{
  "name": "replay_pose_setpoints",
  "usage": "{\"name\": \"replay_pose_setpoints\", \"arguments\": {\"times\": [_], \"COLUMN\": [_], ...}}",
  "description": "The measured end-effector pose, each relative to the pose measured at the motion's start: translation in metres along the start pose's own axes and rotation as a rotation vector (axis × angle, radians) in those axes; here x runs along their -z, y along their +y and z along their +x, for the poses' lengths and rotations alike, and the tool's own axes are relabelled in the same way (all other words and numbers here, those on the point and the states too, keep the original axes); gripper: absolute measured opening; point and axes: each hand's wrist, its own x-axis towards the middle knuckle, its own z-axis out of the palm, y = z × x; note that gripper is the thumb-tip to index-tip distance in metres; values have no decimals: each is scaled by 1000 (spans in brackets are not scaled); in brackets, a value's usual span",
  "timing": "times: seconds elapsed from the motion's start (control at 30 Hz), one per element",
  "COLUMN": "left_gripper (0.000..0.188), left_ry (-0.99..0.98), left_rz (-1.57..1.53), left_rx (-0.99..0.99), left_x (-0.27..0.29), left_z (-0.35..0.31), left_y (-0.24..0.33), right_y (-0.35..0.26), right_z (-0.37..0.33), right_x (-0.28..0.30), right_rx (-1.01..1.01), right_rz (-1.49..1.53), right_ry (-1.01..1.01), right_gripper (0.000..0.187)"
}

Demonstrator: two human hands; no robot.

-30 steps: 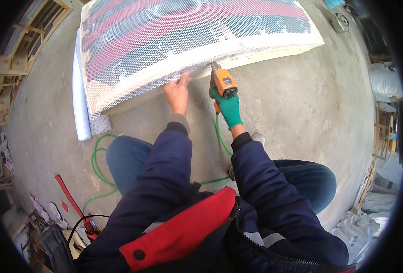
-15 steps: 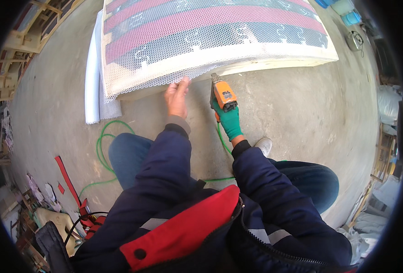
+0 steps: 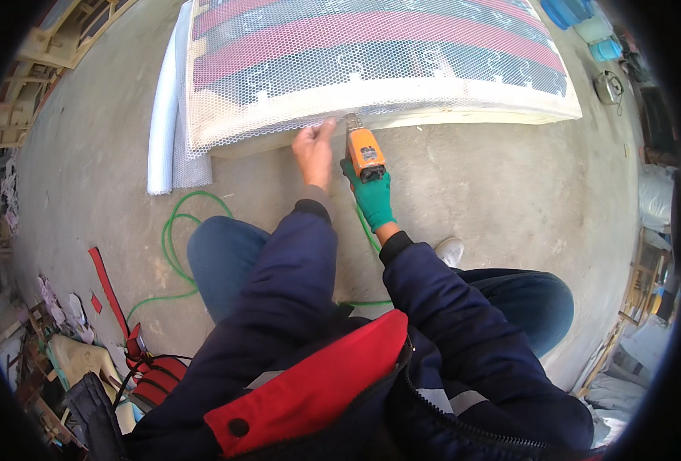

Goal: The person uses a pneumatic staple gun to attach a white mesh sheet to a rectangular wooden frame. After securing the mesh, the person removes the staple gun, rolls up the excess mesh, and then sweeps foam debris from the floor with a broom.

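A wooden frame (image 3: 494, 117) with red and dark grey straps across it lies ahead of me, covered by white honeycomb mesh (image 3: 271, 115). My bare left hand (image 3: 314, 154) is at the near edge, its thumb and fingertips closed on the mesh there. Just to its right, my right hand (image 3: 372, 198), in a green glove, grips an orange pneumatic staple gun (image 3: 366, 150). The gun's nose meets the near edge of the frame, close to my left fingertips. Whether the nose presses on the mesh is too small to tell.
A green air hose (image 3: 170, 238) curls over the concrete floor on the left. A white roll of mesh (image 3: 165, 131) lies beside the frame's left end. Red strap (image 3: 110, 292) lies at lower left. Wooden frames (image 3: 56, 46) stand far left; a metal kettle-like pot (image 3: 608, 87) sits far right.
The staple gun in my right hand has moved left and forward to the mesh edge. My left hand has shifted slightly right and forward along that edge.
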Motion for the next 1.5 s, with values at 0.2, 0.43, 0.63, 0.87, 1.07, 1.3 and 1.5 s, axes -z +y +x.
{"name": "replay_pose_setpoints", "arguments": {"times": [0.2, 0.43, 0.63, 0.87, 1.07, 1.3, 1.5], "left_gripper": [34, 33, 27, 25, 20, 18, 22], "left_ry": [-79, -128, -119, -68, -72, -16, 68], "left_rz": [-38, -46, -55, -285, -422, -263, -125], "left_rx": [73, 89, 95, 156, 91, 50, -53], "left_x": [8, 13, 11, 46, 73, 83, 72], "left_z": [2, 1, -1, -2, 1, -10, 12], "left_y": [7, 14, 15, 29, 36, 33, 21], "right_y": [-2, -8, 2, 2, 6, 6, -14], "right_z": [-5, -13, -7, -7, -16, -47, -47], "right_x": [-16, -17, -23, -34, -30, -39, -58], "right_rx": [155, 88, 197, 221, -16, 195, 324], "right_rz": [31, 6, -97, -16, 21, -61, -127], "right_ry": [59, 22, 35, 132, 64, -23, -34], "right_gripper": [23, 29, 28, 30, 29, 27, 25]}}
